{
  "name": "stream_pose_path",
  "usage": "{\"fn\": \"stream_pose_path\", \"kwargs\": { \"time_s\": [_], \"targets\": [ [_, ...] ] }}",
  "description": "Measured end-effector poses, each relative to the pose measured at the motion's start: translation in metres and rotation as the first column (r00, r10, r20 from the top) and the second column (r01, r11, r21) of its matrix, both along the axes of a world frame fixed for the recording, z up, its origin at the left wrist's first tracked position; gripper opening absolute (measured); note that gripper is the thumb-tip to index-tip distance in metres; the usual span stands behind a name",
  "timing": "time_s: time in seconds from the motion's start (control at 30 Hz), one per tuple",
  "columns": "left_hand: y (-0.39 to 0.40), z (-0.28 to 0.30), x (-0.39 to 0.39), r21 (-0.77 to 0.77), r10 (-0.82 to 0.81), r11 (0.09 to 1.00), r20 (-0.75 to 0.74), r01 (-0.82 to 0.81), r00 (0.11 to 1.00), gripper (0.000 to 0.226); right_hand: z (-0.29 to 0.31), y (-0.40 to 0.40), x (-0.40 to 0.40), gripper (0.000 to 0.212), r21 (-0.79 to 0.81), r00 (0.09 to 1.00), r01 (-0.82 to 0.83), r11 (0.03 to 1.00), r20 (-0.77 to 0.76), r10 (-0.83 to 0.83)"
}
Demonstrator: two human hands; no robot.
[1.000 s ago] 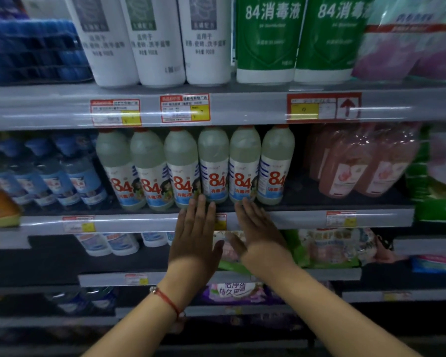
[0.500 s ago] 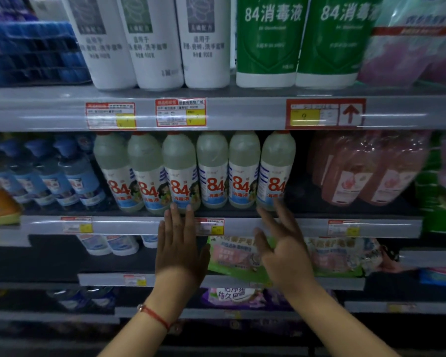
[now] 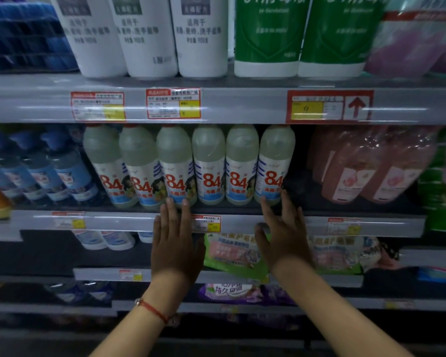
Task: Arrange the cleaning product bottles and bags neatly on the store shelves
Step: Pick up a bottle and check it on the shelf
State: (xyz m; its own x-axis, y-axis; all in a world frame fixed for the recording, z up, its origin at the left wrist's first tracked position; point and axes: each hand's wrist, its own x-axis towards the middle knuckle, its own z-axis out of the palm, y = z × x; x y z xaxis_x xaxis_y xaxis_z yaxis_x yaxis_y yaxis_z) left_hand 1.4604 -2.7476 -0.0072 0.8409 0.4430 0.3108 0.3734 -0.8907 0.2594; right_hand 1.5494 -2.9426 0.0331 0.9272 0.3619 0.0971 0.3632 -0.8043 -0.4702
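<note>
Facing the middle shelf (image 3: 242, 222): six 84 disinfectant bottles (image 3: 209, 166) stand upright in one tight row at its front edge, labels outward, so this row looks nearly done. Left hand (image 3: 175, 243) flat, fingers straight and together, tips at the third bottle's base. Right hand (image 3: 283, 235) spread, fingertips touching the sixth. Three white bottles (image 3: 144, 34) and two green bottles (image 3: 304, 34) stand above; the lower bags (image 3: 234, 253) probably still need straightening.

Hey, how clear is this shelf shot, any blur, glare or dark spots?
Head view: dim overall, lower shelves nearly black; motion blur smears the pink bottles at right; glare streaks the price rail; wide-angle bends the edges; the 84 bottles and both hands stay fairly legible.
</note>
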Motion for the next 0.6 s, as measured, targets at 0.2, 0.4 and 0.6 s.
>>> {"fn": "stream_pose_path", "kwargs": {
  "time_s": [0.2, 0.4, 0.6],
  "targets": [
    [0.0, 0.008, -0.003, -0.013, -0.005, 1.0, -0.013, 0.005, 1.0, 0.092, -0.004, 0.001, 0.002, 0.065, 0.014, 0.999, -0.018, 1.0, 0.042, 0.017],
    [0.004, 0.017, -0.005, -0.035, -0.013, 0.999, -0.026, 0.012, 1.0, 0.087, -0.01, -0.011, -0.01, 0.067, 0.188, 0.982, -0.18, 0.966, 0.097, 0.164],
    [0.004, 0.03, 0.0, 0.029, 0.042, 0.999, -0.184, -0.038, 0.982, 0.089, -0.004, 0.008, -0.029, 0.071, 0.118, 0.932, -0.363, 0.924, 0.055, 0.358]
  ]
}}
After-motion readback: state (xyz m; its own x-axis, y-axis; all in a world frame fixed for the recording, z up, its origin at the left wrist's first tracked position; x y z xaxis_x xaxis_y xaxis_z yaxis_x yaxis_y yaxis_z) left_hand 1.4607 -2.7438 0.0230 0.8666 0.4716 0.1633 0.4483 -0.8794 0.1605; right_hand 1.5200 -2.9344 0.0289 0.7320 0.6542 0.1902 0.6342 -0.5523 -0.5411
